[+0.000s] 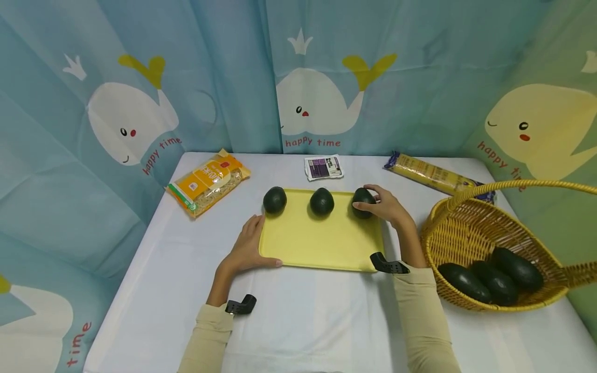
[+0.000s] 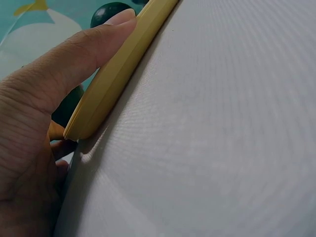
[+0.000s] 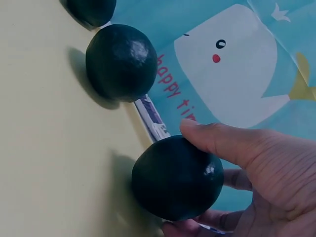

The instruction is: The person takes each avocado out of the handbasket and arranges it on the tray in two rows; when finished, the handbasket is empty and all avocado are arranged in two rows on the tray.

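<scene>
A yellow tray (image 1: pixel 322 243) lies on the white cloth, with one dark green avocado (image 1: pixel 274 200) at its back left corner and another avocado (image 1: pixel 322 202) midway along its back edge. My right hand (image 1: pixel 384 206) grips a third avocado (image 3: pixel 177 177) at the tray's back right corner, thumb on one side and fingers curled round the other. At the tray's near left corner, my left hand (image 1: pixel 249 246) holds the tray. Its thumb (image 2: pixel 106 37) lies along the near rim, while the fingers reach up the left side, partly hidden in the left wrist view.
A wicker basket (image 1: pixel 436 228) with a tall handle stands on the right, several avocados (image 1: pixel 494 280) inside. Along the back lie an orange food bag (image 1: pixel 210 181), a small white-and-purple packet (image 1: pixel 324 167) and a long yellow packet (image 1: pixel 434 173). A whale-print curtain (image 1: pixel 242 77) surrounds the table.
</scene>
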Demonstrator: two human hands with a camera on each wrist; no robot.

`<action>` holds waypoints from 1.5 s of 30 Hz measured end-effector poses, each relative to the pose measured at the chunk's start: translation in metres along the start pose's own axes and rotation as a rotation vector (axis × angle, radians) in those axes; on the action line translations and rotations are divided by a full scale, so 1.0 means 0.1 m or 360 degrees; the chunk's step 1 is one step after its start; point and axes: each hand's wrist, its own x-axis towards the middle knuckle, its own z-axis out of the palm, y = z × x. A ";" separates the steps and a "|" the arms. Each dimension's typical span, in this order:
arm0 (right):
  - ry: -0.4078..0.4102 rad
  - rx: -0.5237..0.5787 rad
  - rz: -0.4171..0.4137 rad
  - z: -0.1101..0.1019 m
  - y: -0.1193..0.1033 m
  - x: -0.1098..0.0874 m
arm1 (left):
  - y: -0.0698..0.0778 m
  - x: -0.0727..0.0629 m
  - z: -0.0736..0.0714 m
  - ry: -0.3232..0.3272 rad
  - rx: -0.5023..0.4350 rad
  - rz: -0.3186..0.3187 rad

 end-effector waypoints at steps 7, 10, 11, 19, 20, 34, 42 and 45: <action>-0.0054 -0.0018 -0.0180 -0.02 0.04 -0.03 | 0.03 -0.02 -0.01 -0.0016 -0.0002 -0.0012; -0.0052 -0.0081 -0.0212 -0.02 0.02 -0.04 | 0.03 -0.01 -0.02 -0.0004 0.0003 0.0003; -0.0041 -0.0103 -0.0201 -0.02 0.01 -0.04 | 0.03 -0.01 -0.02 -0.0003 0.0001 0.0006; 0.0075 -0.0171 -0.0044 0.01 0.00 -0.06 | 0.01 -0.01 -0.01 -0.0008 -0.0006 -0.0011; 0.0097 -0.0160 -0.0032 0.02 0.00 -0.07 | 0.01 -0.01 0.00 -0.0009 -0.0006 -0.0010; 0.0148 -0.0014 -0.0220 0.04 0.04 -0.12 | 0.01 -0.01 0.00 0.0003 0.0011 0.0016; 0.0104 -0.0105 -0.0316 0.00 0.09 -0.11 | 0.01 -0.01 0.01 -0.0012 0.0015 0.0002; 0.0095 -0.0086 -0.0285 -0.03 0.11 -0.11 | 0.01 0.00 0.00 -0.0005 0.0014 0.0005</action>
